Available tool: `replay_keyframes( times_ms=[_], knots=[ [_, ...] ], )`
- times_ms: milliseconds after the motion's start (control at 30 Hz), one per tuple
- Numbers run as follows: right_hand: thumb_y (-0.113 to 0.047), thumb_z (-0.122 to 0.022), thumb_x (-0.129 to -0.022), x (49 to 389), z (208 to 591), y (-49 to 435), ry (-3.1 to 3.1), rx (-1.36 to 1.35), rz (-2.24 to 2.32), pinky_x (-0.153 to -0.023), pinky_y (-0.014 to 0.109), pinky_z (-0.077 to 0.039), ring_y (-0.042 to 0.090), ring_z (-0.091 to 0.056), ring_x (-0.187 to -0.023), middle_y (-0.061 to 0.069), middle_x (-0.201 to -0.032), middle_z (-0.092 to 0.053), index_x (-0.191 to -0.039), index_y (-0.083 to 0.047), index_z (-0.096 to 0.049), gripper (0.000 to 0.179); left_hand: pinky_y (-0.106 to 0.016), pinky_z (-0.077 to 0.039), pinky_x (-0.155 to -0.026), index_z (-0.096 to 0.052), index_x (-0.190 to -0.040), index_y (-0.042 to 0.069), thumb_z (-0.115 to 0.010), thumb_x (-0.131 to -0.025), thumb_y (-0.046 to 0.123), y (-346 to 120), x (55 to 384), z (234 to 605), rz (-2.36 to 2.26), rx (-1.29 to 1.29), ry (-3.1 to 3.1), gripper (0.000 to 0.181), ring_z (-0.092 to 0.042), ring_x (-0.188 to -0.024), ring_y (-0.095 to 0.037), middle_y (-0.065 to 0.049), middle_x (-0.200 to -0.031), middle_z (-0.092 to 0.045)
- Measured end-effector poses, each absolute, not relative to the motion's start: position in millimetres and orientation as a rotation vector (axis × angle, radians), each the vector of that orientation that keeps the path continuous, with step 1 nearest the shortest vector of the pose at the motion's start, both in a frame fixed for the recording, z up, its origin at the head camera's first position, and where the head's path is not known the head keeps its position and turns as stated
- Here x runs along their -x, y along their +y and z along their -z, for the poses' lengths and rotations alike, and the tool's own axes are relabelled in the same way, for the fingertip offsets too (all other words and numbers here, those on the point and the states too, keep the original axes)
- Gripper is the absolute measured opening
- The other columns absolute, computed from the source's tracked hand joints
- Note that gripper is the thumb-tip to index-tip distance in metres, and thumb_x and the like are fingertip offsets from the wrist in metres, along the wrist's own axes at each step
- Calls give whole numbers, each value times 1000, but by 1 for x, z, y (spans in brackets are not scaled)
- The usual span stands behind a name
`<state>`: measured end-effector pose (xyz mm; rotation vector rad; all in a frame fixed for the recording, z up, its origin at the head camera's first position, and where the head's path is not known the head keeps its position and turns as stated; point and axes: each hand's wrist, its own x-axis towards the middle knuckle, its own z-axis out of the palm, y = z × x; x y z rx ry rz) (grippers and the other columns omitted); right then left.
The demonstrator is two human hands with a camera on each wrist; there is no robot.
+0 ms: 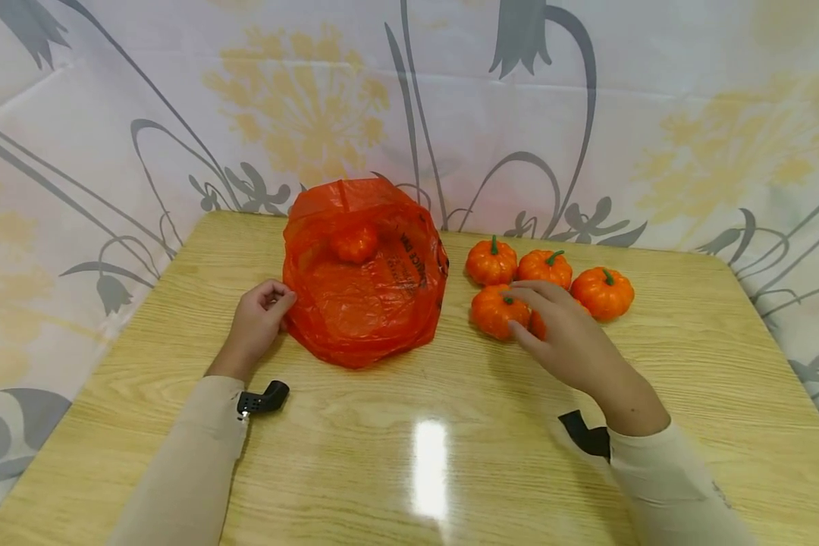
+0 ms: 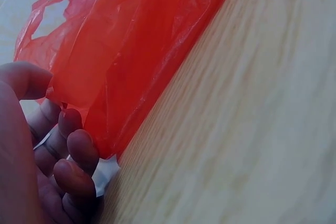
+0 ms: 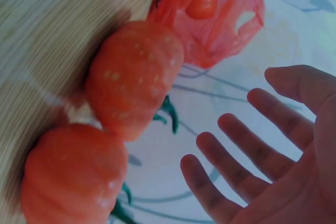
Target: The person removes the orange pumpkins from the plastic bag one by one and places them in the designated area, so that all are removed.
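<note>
A red plastic bag (image 1: 355, 318) stands with its mouth spread wide on the table, and one small orange pumpkin (image 1: 355, 243) lies inside it. My left hand (image 1: 258, 322) pinches the bag's left rim between thumb and fingers, as the left wrist view also shows. Over the group of small pumpkins right of the bag hovers my right hand (image 1: 566, 337), fingers spread and apart from them in the right wrist view. Nearest to it is the front-left pumpkin (image 1: 497, 312); another pumpkin (image 1: 538, 324) is partly hidden beneath the hand.
Behind and beside the right hand sit more pumpkins with green stems: a back-left one (image 1: 491, 262), a back-middle one (image 1: 544, 267) and a right one (image 1: 604, 294). The wooden table (image 1: 355, 455) ends at a flower-patterned cloth (image 1: 450, 114) behind.
</note>
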<state>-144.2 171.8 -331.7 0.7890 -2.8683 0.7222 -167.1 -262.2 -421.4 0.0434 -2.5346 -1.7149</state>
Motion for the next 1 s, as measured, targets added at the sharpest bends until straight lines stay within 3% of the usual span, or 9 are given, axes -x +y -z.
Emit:
replay_keyframes(
  times_ms=[333, 400, 567, 633, 800, 933, 1000],
  knots=[
    [-23, -63, -98, 158, 330, 124, -2908, -840, -762, -109, 55, -43, 34, -48, -133, 11, -143, -53, -137, -11, -58, 41, -23, -47, -52, -56, -103, -4, -58, -101, 14, -263, 169, 423, 1785, 17, -2478, 19, -48, -55, -9, 9, -76, -54],
    [-23, -64, -98, 160, 331, 114, -2903, -869, -770, -105, 53, -47, 33, -54, -125, 12, -143, -52, -137, -11, -57, 42, -22, -46, -51, -57, -101, -5, -60, -100, 13, -262, 169, 424, 1794, 41, -2464, 18, -47, -54, -8, 9, -76, -54],
    [-21, -66, -96, 164, 332, 94, -2853, -938, -829, -103, 50, -49, 32, -55, -122, 12, -141, -54, -135, -11, -59, 40, -20, -45, -51, -59, -98, -5, -62, -99, 13, -261, 167, 424, 1771, 98, -2471, 18, -48, -57, -8, 8, -78, -56],
    [-21, -66, -96, 166, 330, 88, -2841, -945, -842, -107, 51, -46, 33, -50, -131, 12, -140, -54, -135, -11, -60, 40, -21, -45, -52, -60, -98, -6, -60, -100, 14, -262, 166, 423, 1758, 111, -2473, 19, -48, -58, -9, 7, -77, -54],
    [-22, -66, -96, 167, 330, 76, -2842, -939, -833, -109, 48, -46, 31, -49, -132, 11, -139, -54, -134, -11, -60, 40, -22, -44, -51, -57, -98, -7, -49, -105, 18, -259, 165, 421, 1758, -49, -2337, 27, -47, -54, -12, 3, -69, -51],
    [-23, -65, -97, 166, 337, 69, -2835, -942, -846, -108, 47, -47, 30, -52, -129, 10, -138, -55, -133, -12, -60, 39, -16, -43, -57, -56, -99, -2, -54, -101, 19, -254, 167, 412, 1522, -169, -2184, 21, -49, -62, -6, 5, -76, -52],
    [-23, -65, -97, 165, 339, 67, -2830, -943, -848, -108, 48, -47, 30, -53, -128, 9, -137, -56, -134, -13, -60, 39, -16, -44, -64, -56, -103, -1, -58, -98, 15, -250, 171, 401, 1360, -126, -2160, 17, -52, -72, -7, 0, -85, -54]
  ],
)
